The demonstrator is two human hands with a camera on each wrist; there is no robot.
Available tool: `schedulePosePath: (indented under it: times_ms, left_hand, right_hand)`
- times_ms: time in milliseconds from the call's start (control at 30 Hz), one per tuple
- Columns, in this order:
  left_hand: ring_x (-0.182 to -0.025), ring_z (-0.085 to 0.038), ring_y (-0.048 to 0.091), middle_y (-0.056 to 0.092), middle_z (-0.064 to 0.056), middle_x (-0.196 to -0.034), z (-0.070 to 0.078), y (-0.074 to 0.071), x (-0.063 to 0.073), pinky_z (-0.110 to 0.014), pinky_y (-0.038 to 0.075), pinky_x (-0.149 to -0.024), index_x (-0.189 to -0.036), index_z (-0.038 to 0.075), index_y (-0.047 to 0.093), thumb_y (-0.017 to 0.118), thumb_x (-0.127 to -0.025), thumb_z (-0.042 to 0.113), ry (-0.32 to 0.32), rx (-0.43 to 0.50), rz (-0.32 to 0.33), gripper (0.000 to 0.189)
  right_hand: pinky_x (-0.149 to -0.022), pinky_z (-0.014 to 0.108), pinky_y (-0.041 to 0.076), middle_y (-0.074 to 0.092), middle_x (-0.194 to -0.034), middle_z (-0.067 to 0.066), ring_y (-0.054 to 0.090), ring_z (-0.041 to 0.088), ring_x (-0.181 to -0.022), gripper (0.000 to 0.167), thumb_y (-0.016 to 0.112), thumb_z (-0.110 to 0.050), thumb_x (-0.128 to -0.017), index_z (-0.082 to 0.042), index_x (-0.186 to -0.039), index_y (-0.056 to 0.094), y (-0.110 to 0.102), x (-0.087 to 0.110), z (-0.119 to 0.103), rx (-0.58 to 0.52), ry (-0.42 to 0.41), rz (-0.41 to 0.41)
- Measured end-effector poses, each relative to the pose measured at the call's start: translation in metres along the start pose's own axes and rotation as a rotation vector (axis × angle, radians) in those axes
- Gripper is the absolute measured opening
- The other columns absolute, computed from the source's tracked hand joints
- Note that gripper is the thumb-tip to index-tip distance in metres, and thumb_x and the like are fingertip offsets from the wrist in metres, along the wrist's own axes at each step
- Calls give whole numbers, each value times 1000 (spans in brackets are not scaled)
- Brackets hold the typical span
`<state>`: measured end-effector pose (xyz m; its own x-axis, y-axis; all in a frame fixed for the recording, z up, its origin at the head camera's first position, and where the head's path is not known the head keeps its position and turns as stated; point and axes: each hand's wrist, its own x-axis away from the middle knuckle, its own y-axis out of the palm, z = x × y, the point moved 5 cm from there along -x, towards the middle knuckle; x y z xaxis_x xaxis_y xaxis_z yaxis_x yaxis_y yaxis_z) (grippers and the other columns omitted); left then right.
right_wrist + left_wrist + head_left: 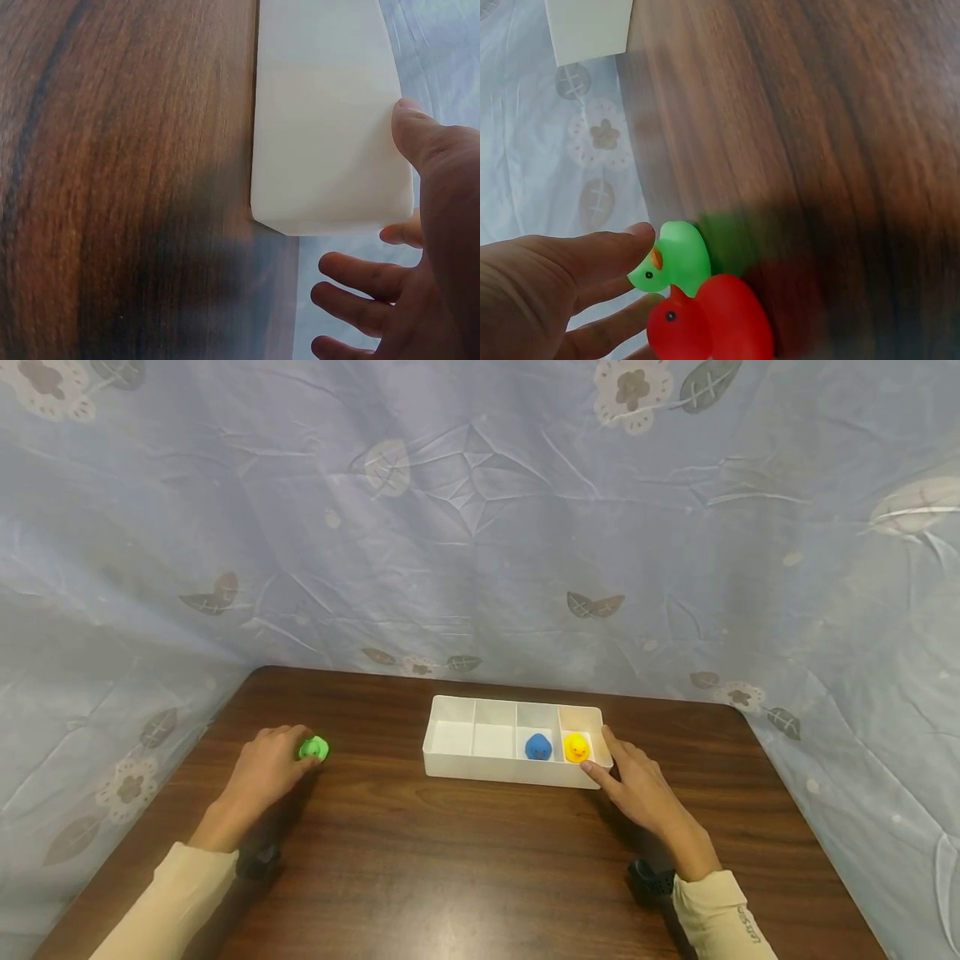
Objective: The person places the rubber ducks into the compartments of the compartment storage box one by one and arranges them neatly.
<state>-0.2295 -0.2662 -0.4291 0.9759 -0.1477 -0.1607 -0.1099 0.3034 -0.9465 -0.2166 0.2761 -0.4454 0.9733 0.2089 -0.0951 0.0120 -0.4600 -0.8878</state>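
Note:
My left hand (268, 766) is at the table's left side, thumb and index finger on either side of a green rubber duck (315, 748), pinching it. In the left wrist view, a red rubber duck (724, 322) stands right beside the green duck; the hand hides it in the head view. My right hand (643, 785) holds the right end of a white divided box (480, 767), thumb at the near wall's rim and index finger at the far right corner. Its other fingers are spread in the right wrist view. A blue duck (538, 747) and a yellow duck (577, 747) occupy the box's two right compartments.
The box stands toward the back of a dark wooden table (420, 860). Its two left compartments show bare white floors. A patterned pale curtain (480, 552) hangs behind the table and along both sides.

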Motion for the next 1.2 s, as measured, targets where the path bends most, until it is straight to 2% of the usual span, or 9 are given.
schedulePosePath:
  times_ms: [400, 600, 833, 1200]
  left_hand:
    - [-102, -56, 69, 74, -30, -112, -11, 1, 2, -71, 54, -81, -120, -7, 69, 83, -92, 23, -24, 6, -3, 43]
    - [-103, -57, 68, 74, -32, -114, -12, 0, 0, -71, 54, -81, -119, -8, 69, 83, -92, 23, -26, -3, 6, 44]
    - [-100, -53, 70, 75, -30, -113, -7, -5, -4, -67, 55, -78, -121, -8, 68, 83, -92, 22, -13, 9, 37, 44]
    - [-109, -54, 66, 74, -29, -119, 12, -13, -15, -68, 53, -87, -127, -6, 67, 80, -95, 24, 0, 20, 44, 46]
  right_hand:
    - [-116, 79, 34, 45, -163, 32, 44, 55, -149, 85, 52, -53, -109, 3, -167, 25, -1, -2, -1, 4, -7, -4]
    - [-116, 79, 34, 44, -163, 32, 43, 55, -149, 85, 52, -54, -110, 3, -167, 25, -1, -3, -1, 3, -6, -7]
    - [-118, 77, 35, 45, -162, 33, 44, 55, -148, 85, 53, -54, -109, 2, -167, 24, -1, -1, -1, -2, 3, -3]
    - [-116, 77, 37, 46, -161, 34, 47, 56, -146, 85, 54, -53, -109, 3, -166, 26, 0, 0, 1, 2, -5, 9]
